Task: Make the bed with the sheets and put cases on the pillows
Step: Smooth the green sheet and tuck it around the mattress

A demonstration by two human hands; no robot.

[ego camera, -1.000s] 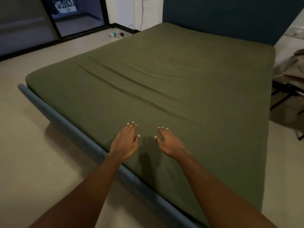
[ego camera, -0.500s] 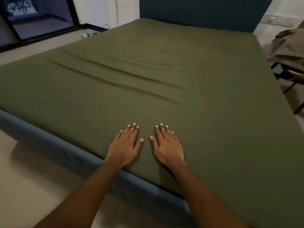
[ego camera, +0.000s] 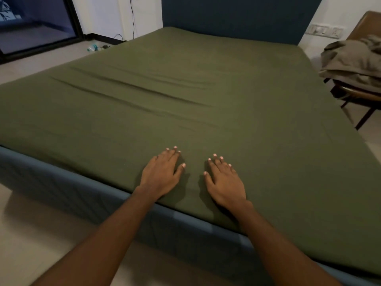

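A dark green sheet (ego camera: 237, 83) covers the whole mattress on a blue bed frame (ego camera: 61, 182). A few long creases (ego camera: 132, 96) run across its left middle. My left hand (ego camera: 161, 174) lies palm down on the sheet near the foot edge, fingers straight. My right hand (ego camera: 224, 181) lies flat beside it, a short gap between the two. Both hold nothing. No pillows show on the bed.
A dark blue headboard (ego camera: 237, 15) stands at the far end. A chair (ego camera: 362, 93) at the right carries a heap of grey-brown fabric (ego camera: 352, 60). A glass door (ego camera: 35, 23) is at the far left, with a bottle (ego camera: 92, 47) and a cable on the floor.
My hands came down flat onto the sheet near the foot edge and have spread slightly apart. The view has moved closer and swung right, showing the chair.
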